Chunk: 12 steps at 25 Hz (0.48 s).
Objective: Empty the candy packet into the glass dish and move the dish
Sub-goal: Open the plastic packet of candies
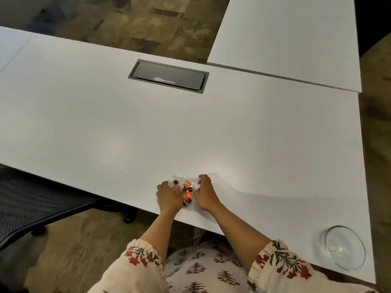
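On the white table [190, 127], both hands grip the candy packet [184, 190] near its front edge: left hand [169, 197] and right hand [204, 193] curled on opposite sides (dish [343, 248] well right).

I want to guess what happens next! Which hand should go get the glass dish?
Probably the right hand. The glass dish sits far off on that side, near the table's corner. The left hand would have to cross over the candy packet.
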{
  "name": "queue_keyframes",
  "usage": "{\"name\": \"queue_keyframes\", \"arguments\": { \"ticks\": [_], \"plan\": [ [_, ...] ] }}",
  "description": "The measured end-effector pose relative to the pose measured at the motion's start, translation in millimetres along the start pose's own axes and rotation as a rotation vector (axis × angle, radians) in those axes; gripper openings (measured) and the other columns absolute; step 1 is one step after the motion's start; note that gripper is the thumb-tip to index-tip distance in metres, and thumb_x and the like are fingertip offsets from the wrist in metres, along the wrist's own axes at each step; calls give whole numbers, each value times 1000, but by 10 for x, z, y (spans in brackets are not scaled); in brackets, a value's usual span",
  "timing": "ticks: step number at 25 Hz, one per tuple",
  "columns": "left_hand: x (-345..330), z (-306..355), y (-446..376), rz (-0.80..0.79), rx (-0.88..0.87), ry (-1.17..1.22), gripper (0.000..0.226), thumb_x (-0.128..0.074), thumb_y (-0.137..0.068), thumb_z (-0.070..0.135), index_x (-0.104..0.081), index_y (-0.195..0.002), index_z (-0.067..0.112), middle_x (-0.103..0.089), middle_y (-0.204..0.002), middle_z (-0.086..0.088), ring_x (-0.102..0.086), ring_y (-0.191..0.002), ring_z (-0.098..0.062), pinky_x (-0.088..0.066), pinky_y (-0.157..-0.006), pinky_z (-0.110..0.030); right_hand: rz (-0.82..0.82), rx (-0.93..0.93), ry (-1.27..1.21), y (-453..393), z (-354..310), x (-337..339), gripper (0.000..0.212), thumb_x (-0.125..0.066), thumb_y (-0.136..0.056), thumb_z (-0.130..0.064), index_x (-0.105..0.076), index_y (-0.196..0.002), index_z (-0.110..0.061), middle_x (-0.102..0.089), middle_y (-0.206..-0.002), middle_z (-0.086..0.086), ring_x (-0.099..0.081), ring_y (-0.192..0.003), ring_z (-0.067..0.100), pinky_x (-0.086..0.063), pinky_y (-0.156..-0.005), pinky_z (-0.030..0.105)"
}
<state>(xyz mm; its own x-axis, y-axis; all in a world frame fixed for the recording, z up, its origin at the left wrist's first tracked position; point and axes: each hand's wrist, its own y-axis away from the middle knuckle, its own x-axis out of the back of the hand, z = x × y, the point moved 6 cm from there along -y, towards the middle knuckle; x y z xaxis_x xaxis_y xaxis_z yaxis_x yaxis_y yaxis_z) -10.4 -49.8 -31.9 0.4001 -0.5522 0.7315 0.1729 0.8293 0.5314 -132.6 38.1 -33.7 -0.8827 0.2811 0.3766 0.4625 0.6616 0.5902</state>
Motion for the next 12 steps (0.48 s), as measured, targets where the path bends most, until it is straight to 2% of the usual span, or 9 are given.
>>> {"name": "queue_keyframes", "arguments": {
  "ticks": [2,5,8,10,12],
  "plan": [
    [6,-27,-37,16,120,133,55,-58,-100,29,-39,-146,6,-43,-148,-17,-49,-133,-37,-42,-110,-48,2,-69,-43,1,18,-41,60,-53,-94,1,-26,-147,-8,-38,-147,15,-47,-130,28,-39,-105,29],
    [-31,-70,-84,-17,252,326,55,-62,-97,31,-41,-142,7,-48,-143,-17,-55,-125,-36,-44,-108,-52,-11,-149,-104,-1,34,-104,68,-55,-91,6,-22,-149,-7,-37,-148,19,-44,-133,31,-40,-108,34],
    [-76,-118,-90,-46,314,485,47,-64,-96,33,-50,-133,7,-60,-130,-16,-60,-106,-28,-52,-90,-38,2,-206,-199,-14,76,-88,73,-60,-90,4,-19,-150,-9,-41,-146,20,-47,-132,32,-44,-109,37],
    [-121,-114,-99,-55,311,514,41,-66,-96,32,-62,-126,5,-67,-123,-13,-63,-105,-27,-49,-78,-33,-6,-242,-233,-19,125,-89,75,-63,-89,-1,-19,-149,-10,-45,-141,18,-51,-126,30,-48,-105,39],
    [-149,-59,-108,-60,258,500,29,-66,-95,31,-74,-107,6,-74,-108,-11,-66,-97,-27,-49,-72,-30,-23,-269,-253,-23,160,-77,72,-61,-91,-4,-19,-149,-12,-49,-135,15,-54,-121,28,-50,-100,36]
  ]
}}
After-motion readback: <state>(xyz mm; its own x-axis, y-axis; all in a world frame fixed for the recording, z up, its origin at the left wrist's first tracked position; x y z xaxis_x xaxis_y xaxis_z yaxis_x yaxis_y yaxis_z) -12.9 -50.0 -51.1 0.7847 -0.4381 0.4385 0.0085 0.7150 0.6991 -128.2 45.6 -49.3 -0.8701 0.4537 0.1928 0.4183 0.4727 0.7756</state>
